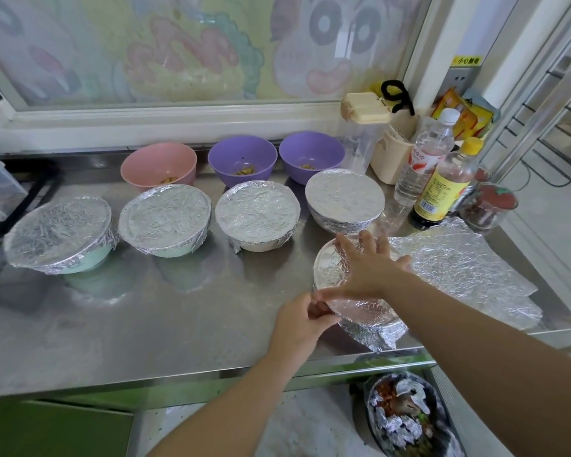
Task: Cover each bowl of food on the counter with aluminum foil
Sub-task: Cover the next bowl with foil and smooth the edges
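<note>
While the right hand lies flat, fingers straight and spread, on the foil stretched over the near bowl, the left hand curls fingers and thumb round the foil's edge at the bowl's nine o'clock rim, pinching it there. This bowl stands close to the front edge of the steel counter, its foil hanging crumpled down the side at five o'clock.

Just beside it, at two to three o'clock, lie loose foil sheets, crinkled and flat on the counter. From ten to twelve o'clock runs a row of four covered bowls, each sealed in foil, standing apart from one another. Behind that row, against the window ledge, sit a pink bowl and two purple bowls, all uncovered, with a little food at the bottom.

At one o'clock stand a clear water bottle, a yellow-labelled bottle and a small jar. At six o'clock, below the counter's edge, a dark bin holds foil scraps.
</note>
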{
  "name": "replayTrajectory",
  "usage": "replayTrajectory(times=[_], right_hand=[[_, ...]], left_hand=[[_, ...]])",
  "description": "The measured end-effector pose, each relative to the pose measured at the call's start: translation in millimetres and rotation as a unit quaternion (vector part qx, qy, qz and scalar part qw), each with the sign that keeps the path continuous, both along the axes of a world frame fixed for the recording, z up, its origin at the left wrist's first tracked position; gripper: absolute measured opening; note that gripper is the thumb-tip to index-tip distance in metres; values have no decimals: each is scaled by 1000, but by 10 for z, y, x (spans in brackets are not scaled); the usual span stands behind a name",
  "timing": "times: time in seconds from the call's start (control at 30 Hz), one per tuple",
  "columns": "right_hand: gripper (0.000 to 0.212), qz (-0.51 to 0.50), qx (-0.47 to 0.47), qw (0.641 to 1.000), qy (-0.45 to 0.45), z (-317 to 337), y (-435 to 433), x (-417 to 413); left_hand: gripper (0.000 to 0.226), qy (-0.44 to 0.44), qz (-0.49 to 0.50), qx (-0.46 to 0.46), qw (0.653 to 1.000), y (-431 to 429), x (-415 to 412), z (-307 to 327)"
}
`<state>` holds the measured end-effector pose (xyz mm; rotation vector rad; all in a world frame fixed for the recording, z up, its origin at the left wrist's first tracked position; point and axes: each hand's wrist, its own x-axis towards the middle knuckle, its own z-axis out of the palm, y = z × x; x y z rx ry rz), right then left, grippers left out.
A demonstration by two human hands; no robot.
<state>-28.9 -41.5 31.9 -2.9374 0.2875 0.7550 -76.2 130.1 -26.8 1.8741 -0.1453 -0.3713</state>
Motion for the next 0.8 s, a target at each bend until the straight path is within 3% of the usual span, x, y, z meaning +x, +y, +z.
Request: replayTrajectory(times=[0.27,0.53,0.6,0.7,0.8], right_hand=[[144,-5,-8,1000,-8,-7,23,-1],[145,-8,-15,1000,-4,-22,36,-3],[144,-11,-12,1000,1,-14,40,-4],[144,-12,-5,1000,-1,-11,33,-23],[145,-10,-5,1000,-2,-15,26,-31]], left_hand=[[48,-141,-134,191,962,108,443,114],[57,-66,-227,167,957,123,643,135],[49,-47,-251,187,948,155,656,142],[28,-19,-224,230,947,244,644,169],[39,-21,-80,175,981,286,654,192]])
